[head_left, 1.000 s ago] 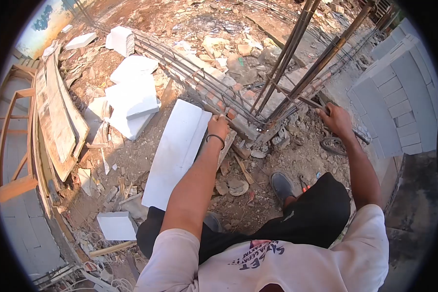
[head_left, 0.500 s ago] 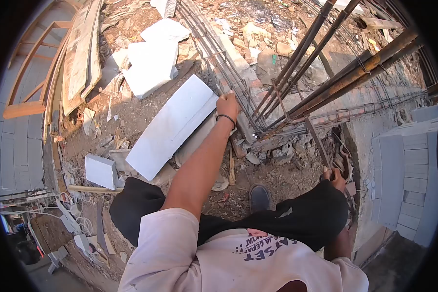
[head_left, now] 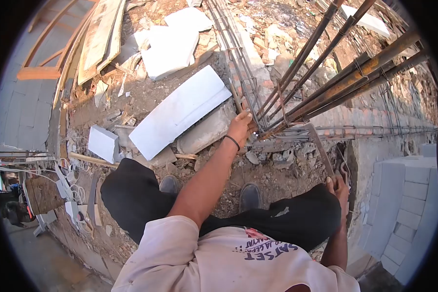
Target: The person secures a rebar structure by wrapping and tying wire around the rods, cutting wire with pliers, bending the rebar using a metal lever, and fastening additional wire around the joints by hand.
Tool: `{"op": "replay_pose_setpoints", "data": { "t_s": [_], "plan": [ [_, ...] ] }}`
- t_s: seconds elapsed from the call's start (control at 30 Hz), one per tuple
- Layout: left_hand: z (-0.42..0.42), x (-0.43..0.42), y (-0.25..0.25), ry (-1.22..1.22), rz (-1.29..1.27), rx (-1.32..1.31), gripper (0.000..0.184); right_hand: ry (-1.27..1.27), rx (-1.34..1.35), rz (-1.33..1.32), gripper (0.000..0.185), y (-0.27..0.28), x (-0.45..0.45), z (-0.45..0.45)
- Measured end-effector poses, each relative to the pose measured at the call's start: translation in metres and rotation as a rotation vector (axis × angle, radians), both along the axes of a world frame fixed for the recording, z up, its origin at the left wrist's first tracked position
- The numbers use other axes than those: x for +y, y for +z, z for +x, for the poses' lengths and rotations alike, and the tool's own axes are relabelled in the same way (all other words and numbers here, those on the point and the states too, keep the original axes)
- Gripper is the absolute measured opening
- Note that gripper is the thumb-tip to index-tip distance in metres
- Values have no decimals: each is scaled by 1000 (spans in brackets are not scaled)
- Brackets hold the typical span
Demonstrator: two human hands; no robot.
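My left hand (head_left: 240,126), with a black band at its wrist, is closed beside the corner of the long rebar cage (head_left: 238,53). Its fingers curl away from view, so whatever they grip is hidden. Left of it, a long white block (head_left: 180,112) lies tilted over a grey concrete piece (head_left: 207,130). Low by my right knee, my right hand (head_left: 337,189) is closed around the lower end of a flat, dark metal bar (head_left: 320,150), which slants up toward the rebar corner.
Upright rusty steel bars (head_left: 345,97) rise at the right. More white blocks (head_left: 168,51), a smaller block (head_left: 103,143) and wooden boards (head_left: 100,41) lie left. Broken rubble (head_left: 287,158) covers the ground before my boots (head_left: 250,195). A grey block wall (head_left: 413,194) stands right.
My left hand has moved from the white block's edge right and down to the rebar corner. The right hand still grips the metal bar. The view has shifted, and a second boot shows.
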State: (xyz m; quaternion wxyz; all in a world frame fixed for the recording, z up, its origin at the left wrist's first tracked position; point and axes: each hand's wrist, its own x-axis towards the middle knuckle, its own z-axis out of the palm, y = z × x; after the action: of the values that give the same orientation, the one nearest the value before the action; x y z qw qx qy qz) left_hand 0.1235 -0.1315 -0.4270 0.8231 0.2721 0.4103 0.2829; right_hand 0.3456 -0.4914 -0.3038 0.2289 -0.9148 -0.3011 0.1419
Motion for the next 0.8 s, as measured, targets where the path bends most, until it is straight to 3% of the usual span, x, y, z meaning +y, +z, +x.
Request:
{"op": "replay_pose_setpoints", "data": {
  "t_s": [0.07, 0.1, 0.17, 0.2, 0.3, 0.37, 0.43, 0.57, 0.63, 0.73, 0.8],
  "plan": [
    [-11, 5, 4, -85, 26, 81, 26, 244, -191, -122, 49, 28, 6, 19],
    [-17, 10, 5, -172, 46, 165, 29, 239, -191, -119, 49, 46, 10, 26],
    [-30, 26, 9, -250, 37, 225, 31, 492, -102, -263, 50, 77, 19, 34],
    [-34, 35, 16, -329, 25, 285, 33, 478, -93, -266, 50, 84, 26, 32],
    [-36, 81, 23, -524, 313, 582, 29, 609, 14, -378, 51, 98, 55, 16],
    [-39, 120, 26, -772, 665, 772, 25, 640, 366, -512, 58, 105, 87, -11],
    [-47, 150, 51, -945, 1152, 848, 33, 674, 406, -608, 63, 90, 107, -32],
    [-76, 180, 115, -1206, 1362, 869, 41, 389, 1027, -540, 53, 67, 149, -109],
    [-103, 173, 131, -1470, 1358, 796, 42, 144, 1249, -414, 45, 44, 168, -163],
    [-155, 120, 140, -1793, 550, 678, 58, -249, 1429, -88, 35, -4, 199, -254],
    [-190, 80, 126, -1908, 350, 508, 62, -491, 1468, 171, 30, -27, 232, -309]
  ]
}}
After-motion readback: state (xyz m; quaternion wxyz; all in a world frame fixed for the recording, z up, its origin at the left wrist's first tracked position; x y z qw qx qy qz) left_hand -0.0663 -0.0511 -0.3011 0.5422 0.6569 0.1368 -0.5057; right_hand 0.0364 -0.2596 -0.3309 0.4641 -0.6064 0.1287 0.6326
